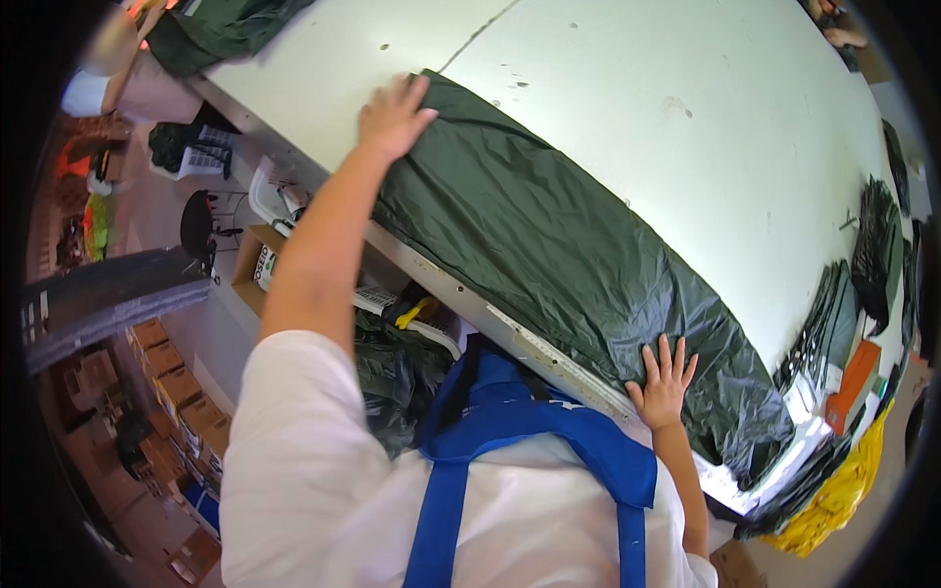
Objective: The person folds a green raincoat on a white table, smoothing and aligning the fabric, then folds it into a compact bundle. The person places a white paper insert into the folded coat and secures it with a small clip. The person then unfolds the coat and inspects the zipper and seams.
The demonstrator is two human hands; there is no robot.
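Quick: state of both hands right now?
Left hand: open, slightly blurred, fingers at the left end of the long, shiny dark green sheet of material.
Right hand: open, fingers spread flat on the same sheet, not gripping.

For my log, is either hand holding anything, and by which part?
The right hand lies spread on the dark green sheet, holding nothing; the left hand is at its far-left end, grip unclear.
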